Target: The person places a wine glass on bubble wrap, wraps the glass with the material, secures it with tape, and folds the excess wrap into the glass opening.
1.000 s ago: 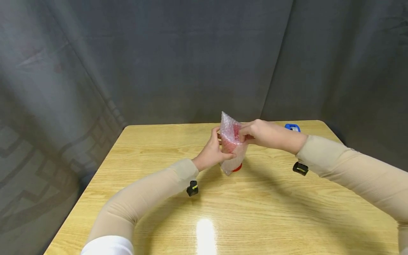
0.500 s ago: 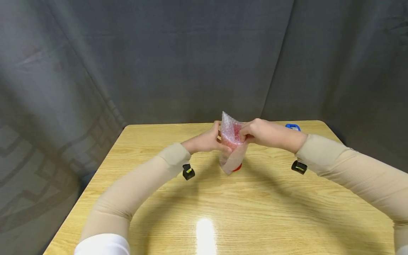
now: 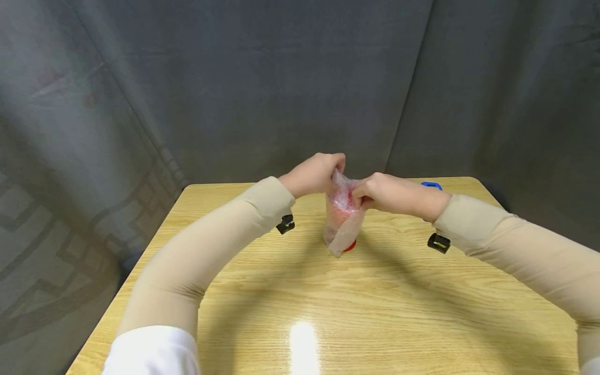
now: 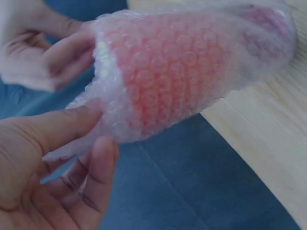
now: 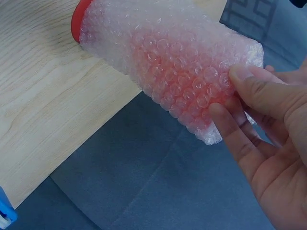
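Note:
Bubble wrap (image 3: 341, 229) surrounds a reddish object that stands upright on the table. A red end (image 5: 80, 20) of the object shows past the wrap at the bottom; its kind is hidden by the wrap. My left hand (image 3: 315, 174) pinches the loose upper corner of the wrap between thumb and fingers. On the other side my right hand (image 3: 386, 194) pinches the top edge of the wrap. In the left wrist view, clear bubbles (image 4: 165, 67) cover the pink-red body, and the wrap extends beyond it at the upper end.
The wooden table (image 3: 398, 312) ends just behind the wrapped object, with a grey curtain (image 3: 290, 94) beyond. A small blue-and-white object (image 3: 431, 185) lies at the back right, partly behind my right forearm. Black devices (image 3: 285, 224) sit under both wrists.
My left hand has risen from the wrap's left side to its top corner, and that corner now bends over toward the right. My right hand stays nearly still at the top edge.

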{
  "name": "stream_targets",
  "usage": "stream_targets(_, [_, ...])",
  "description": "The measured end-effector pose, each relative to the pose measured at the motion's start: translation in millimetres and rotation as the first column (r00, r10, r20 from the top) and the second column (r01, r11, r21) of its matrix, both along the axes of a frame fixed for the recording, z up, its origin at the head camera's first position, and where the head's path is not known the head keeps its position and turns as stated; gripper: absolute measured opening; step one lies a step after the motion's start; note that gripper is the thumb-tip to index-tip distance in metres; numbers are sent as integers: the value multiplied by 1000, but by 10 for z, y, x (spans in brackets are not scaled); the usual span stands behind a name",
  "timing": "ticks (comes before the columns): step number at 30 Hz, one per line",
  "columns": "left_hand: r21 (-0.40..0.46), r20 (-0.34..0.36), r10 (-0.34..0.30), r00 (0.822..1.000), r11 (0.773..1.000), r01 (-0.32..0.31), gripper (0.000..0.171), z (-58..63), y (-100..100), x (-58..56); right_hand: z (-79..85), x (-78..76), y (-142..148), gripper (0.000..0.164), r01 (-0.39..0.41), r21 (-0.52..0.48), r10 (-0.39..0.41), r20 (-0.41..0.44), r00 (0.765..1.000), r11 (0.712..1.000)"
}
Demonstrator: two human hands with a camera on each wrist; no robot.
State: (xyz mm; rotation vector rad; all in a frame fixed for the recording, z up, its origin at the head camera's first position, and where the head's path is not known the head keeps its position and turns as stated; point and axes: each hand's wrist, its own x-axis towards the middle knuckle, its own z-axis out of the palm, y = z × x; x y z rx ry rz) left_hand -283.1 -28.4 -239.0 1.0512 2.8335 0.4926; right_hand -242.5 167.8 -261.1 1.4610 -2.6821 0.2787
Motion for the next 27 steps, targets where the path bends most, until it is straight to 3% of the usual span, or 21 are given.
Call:
stream_targets(2, [-69,-46,-35,998,997,32,12,17,63,10,6,-2,-2,19,2,1,-2,7,1000,1000])
stream_targets(4, [-122,-34,-63,997,991,59,12,46,115,15,12,-3,-6,17,5,5,-5,15,1000,1000])
stream_targets(7, [-180,55,-104,993,977,112,19,123,158,1,21,-3,-9,14,11,6,-11,28,1000,1000])
stream_targets(11, [-176,216,-119,969,972,158,25,219,160,-53,37,4,-2,12,27,10,-27,31,999,1000])
stream_targets(13, [-126,268,-88,959,984,125,20,214,161,-80,48,7,5,11,33,10,-33,35,999,999])
stream_targets(16, [-51,279,6,960,999,9,6,117,186,-122,51,3,14,11,41,11,-41,36,999,999])
stream_targets(18, [-47,263,99,960,995,-90,18,20,211,-153,46,-1,20,13,37,7,-37,32,999,999])
stream_targets(21, [-104,283,234,930,972,-213,35,-109,236,-194,30,-2,26,16,39,5,-39,33,999,999])
stream_targets(24, [-178,329,297,897,952,-250,35,-205,247,-222,21,1,27,17,38,3,-38,42,998,999])
stream_targets(27, [-205,335,295,895,950,-237,24,-270,258,-242,19,0,29,16,34,10,-34,41,999,999])
